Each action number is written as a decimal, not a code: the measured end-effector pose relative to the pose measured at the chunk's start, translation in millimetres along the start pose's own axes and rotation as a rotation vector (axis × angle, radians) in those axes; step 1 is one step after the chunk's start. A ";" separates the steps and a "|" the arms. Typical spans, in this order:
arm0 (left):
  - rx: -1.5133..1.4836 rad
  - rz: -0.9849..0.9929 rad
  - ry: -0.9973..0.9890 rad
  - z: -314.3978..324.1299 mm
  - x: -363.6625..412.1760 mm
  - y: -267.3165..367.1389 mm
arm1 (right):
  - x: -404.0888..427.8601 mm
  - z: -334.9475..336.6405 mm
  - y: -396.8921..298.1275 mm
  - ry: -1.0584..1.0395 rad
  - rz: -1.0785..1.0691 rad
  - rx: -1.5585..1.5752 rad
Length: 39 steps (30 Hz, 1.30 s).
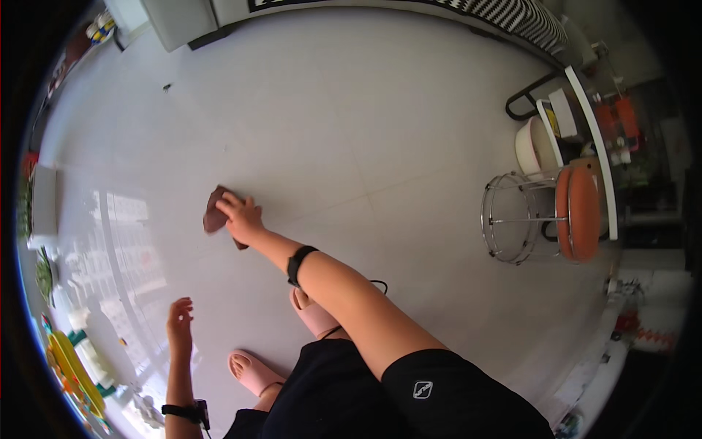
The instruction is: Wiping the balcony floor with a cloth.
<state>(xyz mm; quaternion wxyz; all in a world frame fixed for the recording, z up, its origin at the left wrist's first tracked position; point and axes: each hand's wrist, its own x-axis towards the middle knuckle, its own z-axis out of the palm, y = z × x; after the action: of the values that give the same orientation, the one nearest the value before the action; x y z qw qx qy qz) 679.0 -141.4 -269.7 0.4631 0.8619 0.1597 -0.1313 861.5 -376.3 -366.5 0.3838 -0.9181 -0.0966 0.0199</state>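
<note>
My right hand (241, 217) reaches out to the left over the pale glossy floor, its fingers on a brown cloth (215, 211). The cloth looks folded or bunched, and part of it shows below my wrist. Whether it lies flat on the floor under my palm is hard to tell. My left hand (180, 315) is raised at the lower left with its fingers loosely curled and nothing in them. Black bands with a thin cable sit on both forearms. Below are my feet in pink slide sandals (256, 373).
At the right a stool with an orange seat (578, 214) and chrome rings stands by a white-edged table (598, 153). A grey sofa (351, 6) borders the far side. A small dark bit (166, 87) lies on the floor. Toys (74, 373) stand at the lower left.
</note>
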 end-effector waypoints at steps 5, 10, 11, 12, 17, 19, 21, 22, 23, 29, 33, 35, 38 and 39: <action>-0.115 -0.076 0.104 -6.3 -21.1 -1.1 | -53.2 -73.0 124.8 0.447 0.076 0.542; -0.066 -0.129 0.118 -14.3 -49.8 -19.5 | -183.6 -179.1 185.1 0.231 0.852 -0.383; -0.036 -0.154 0.135 -21.1 -59.3 -25.7 | -185.5 -168.3 154.4 0.113 1.095 -0.370; -0.027 -0.171 0.135 -21.1 -61.6 -28.2 | -180.7 -156.4 137.0 0.104 1.096 -0.363; 0.016 -0.223 0.149 -33.2 -72.2 -46.8 | -125.3 -27.0 48.0 0.007 0.671 -0.385; 0.039 -0.208 0.168 -36.4 -73.9 -49.9 | -89.4 26.3 -9.1 -0.152 0.466 -0.270; 0.005 -0.150 0.124 0.1 -46.3 -55.3 | -49.8 53.0 -3.8 -0.366 0.273 -0.301; 0.025 -0.181 0.170 -16.3 -57.2 -55.9 | -26.7 54.9 -66.5 -0.644 0.238 -0.125; -0.016 -0.197 0.194 -12.6 -51.1 -47.6 | -6.3 55.3 -88.0 -0.600 0.215 0.018; -0.123 -0.209 0.228 -12.3 -41.2 -29.5 | 49.9 21.6 -46.5 0.207 -0.225 0.578; -0.056 -0.191 0.217 -38.8 -50.8 -40.5 | 25.8 -86.4 108.7 0.476 0.045 0.225; -0.050 -0.193 0.169 -35.8 -45.8 -39.8 | -10.4 -161.6 208.3 0.740 0.138 0.108; -0.052 -0.226 0.131 -39.9 -44.2 -49.1 | -49.7 -234.8 297.9 0.613 1.256 -0.398; -0.062 -0.260 0.143 -46.4 -46.8 -53.0 | -43.0 -234.8 297.9 0.461 1.292 -0.416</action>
<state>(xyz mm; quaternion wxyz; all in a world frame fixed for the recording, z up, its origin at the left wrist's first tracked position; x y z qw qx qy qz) 618.8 -82.0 -267.3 0.4559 0.8264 0.3066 -0.1235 893.7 -753.7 -413.7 0.1230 -0.8268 0.5481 0.0298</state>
